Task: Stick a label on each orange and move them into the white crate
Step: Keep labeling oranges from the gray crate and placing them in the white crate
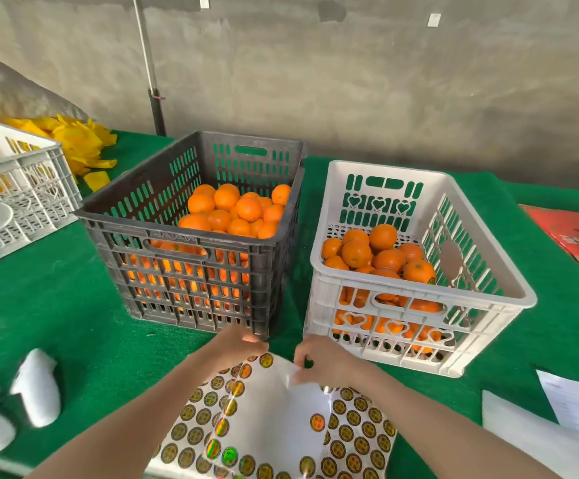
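Nothing reads clearly — print on the sticker sheet (pixel 274 420), red box (pixel 578 233) and papers (pixel 574 399) is blurred.

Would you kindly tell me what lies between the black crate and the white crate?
Only a bare strip of green table cover, seen in the head view.
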Demonstrator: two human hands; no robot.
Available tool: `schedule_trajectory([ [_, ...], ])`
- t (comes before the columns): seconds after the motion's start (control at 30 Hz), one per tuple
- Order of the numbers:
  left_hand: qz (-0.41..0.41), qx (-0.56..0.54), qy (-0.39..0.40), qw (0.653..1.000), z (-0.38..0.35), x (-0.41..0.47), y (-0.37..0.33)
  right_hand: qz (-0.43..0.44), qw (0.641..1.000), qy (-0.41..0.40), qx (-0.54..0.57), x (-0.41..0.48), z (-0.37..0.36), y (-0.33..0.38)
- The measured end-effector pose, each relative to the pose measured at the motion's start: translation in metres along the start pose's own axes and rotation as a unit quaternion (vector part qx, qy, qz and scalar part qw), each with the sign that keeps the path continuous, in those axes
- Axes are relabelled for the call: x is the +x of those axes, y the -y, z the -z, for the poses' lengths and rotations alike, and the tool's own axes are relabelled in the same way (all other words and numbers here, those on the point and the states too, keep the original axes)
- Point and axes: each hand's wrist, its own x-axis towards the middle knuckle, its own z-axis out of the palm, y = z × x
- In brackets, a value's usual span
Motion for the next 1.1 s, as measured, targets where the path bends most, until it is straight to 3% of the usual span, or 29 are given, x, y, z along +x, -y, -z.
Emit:
schedule_trajectory([
  [0.17, 0.057, -0.253, 0.040, 0.965, -0.006, -0.005, -0.011, -0.024, 0.997, -0.060, 0.032, -0.022, 0.027, -0.013],
  [0.27, 0.037, -0.349, 0.086, 0.932, -0.014, -0.010, -0.029, 0.012, 0.967, -0.252, 0.032, -0.038, 0.021, -0.008],
  [0.33, 0.023, -0.380, 0.113, 0.918, -0.018, -0.012, -0.040, 0.037, 0.943, -0.328, 0.041, -0.043, 0.015, 0.002],
  [0.5, 0.007, -0.396, 0.122, 0.910, -0.025, -0.012, -0.056, -0.036, 0.936, -0.349, 0.038, -0.044, 0.013, 0.012],
  [0.77, 0.045, -0.434, 0.112, 0.893, -0.037, -0.005, -0.065, -0.055, 0.926, -0.373, 0.029, -0.043, 0.009, 0.007],
  [0.93, 0.059, -0.427, 0.116, 0.895, -0.041, -0.001, -0.067, 0.031, 0.912, -0.408, -0.014, -0.048, 0.001, 0.004],
  [1.1, 0.065, -0.328, 0.124, 0.934, -0.045, 0.005, -0.056, 0.062, 0.883, -0.426, 0.187, -0.050, 0.017, 0.003],
])
